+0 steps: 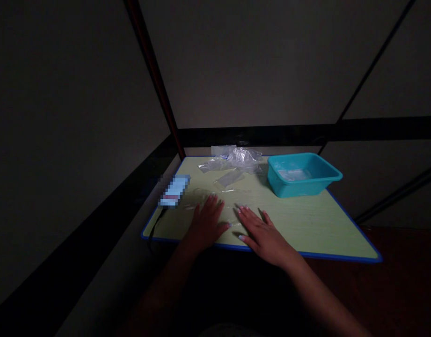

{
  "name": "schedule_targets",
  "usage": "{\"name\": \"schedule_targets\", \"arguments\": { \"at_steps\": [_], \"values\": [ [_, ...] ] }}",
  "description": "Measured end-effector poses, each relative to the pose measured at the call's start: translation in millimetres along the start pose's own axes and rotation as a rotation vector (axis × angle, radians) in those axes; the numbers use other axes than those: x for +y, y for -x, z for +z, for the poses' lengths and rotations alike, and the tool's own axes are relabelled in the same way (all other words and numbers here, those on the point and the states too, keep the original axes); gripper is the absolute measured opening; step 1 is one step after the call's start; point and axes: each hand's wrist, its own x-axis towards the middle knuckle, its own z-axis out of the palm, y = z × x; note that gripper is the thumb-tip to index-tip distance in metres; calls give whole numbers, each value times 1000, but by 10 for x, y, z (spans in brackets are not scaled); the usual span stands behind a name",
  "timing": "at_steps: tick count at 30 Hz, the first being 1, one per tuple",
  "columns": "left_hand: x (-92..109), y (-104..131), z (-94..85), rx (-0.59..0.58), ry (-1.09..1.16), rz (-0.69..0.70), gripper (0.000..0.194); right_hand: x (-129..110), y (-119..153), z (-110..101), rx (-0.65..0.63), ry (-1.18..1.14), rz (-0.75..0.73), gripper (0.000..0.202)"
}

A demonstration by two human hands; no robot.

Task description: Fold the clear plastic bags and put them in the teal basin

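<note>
A clear plastic bag (232, 199) lies spread on the pale green table, so transparent that its outline is hard to follow. My left hand (207, 223) rests flat on its left part, fingers stretched forward. On the right, my right hand (262, 231) lies palm down by the bag's right edge, fingers extended and thumb apart. Neither hand grips anything. Just beyond the fingers is a small flat clear packet (230, 178), and behind it a crumpled pile of clear plastic bags (241, 158) sits at the table's far edge.
The table (306, 229) has a blue rim. A turquoise plastic basin (295, 189) stands at the back right with something whitish and flat inside. At the left edge lies a blurred-out phone-like object (175, 190) with a dark cord. Walls rise behind and to the left.
</note>
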Motion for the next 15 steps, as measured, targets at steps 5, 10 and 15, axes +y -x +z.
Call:
{"name": "schedule_targets", "arguments": {
  "at_steps": [5,10,15],
  "values": [
    [-132,-65,94,-128,-62,98,69,44,69,21,-127,59,9,65],
    [-264,9,133,-84,-79,123,68,83,181,-39,-137,45,3,65],
    [-318,-9,101,74,-170,-15,56,-16,16,-130,-97,17,52,63]
  ]
}}
